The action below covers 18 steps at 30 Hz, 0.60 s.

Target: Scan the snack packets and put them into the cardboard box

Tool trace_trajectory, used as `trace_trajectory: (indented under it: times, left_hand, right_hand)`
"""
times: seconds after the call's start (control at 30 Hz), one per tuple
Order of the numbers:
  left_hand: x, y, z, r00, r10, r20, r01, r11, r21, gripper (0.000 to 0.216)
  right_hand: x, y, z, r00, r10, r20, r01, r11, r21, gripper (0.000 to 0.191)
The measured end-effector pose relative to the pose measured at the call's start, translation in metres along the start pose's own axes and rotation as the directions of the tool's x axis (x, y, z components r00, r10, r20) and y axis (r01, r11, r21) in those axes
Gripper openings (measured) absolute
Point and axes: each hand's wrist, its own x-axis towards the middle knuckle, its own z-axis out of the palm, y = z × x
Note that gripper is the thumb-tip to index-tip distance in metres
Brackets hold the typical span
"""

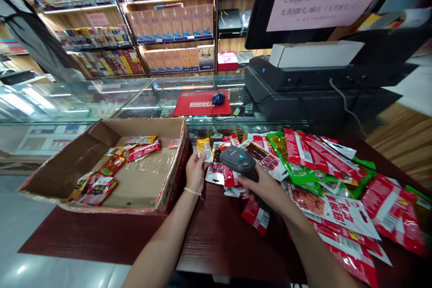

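Note:
My left hand point(195, 172) pinches a small yellow snack packet point(204, 148) and holds it up just right of the cardboard box point(170, 180). My right hand point(265, 189) grips a dark grey barcode scanner point(238, 159), its head level with the packet and close to it. Below both hands lies a heap of red and white snack packets point(232, 177) on the dark red table point(216, 238).
The open box holds several packets point(143, 149). Many red and green packets point(324, 166) cover the table's right side. Behind stand a glass counter point(101, 99) with a red mouse pad point(202, 103) and mouse point(218, 97), a black register point(303, 85) and stocked shelves point(168, 22).

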Motion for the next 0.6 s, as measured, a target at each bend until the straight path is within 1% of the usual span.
trace_trajectory:
  times: [0.1,0.2,0.37,0.53,0.6]
  left_hand:
    - [0.001,0.0,0.001,0.999,0.007,-0.047,-0.006,1.0,0.025,0.041]
    - [0.001,0.001,0.004,0.997,0.006,-0.073,-0.003,0.999,0.041,0.042]
    - [-0.003,0.002,0.003,1.0,0.023,-0.004,-0.023,0.998,0.066,0.048]
    - [-0.003,-0.002,-0.002,1.0,0.021,0.009,-0.021,0.997,0.078,0.053]
    - [-0.003,-0.002,-0.002,0.999,0.028,0.016,-0.03,0.994,0.104,0.053]
  right_hand:
    - [-0.002,0.0,0.003,1.0,0.023,0.021,-0.022,1.0,-0.014,0.038]
    - [-0.003,-0.003,0.005,0.999,0.035,0.007,-0.035,0.999,-0.003,0.034]
    - [-0.005,-0.009,0.001,0.997,0.025,-0.069,-0.015,0.991,0.136,0.036]
    - [-0.007,-0.013,-0.011,0.998,0.021,-0.063,-0.006,0.971,0.239,0.036]
    - [-0.008,-0.013,-0.013,0.996,0.03,-0.085,-0.006,0.965,0.263,0.038]
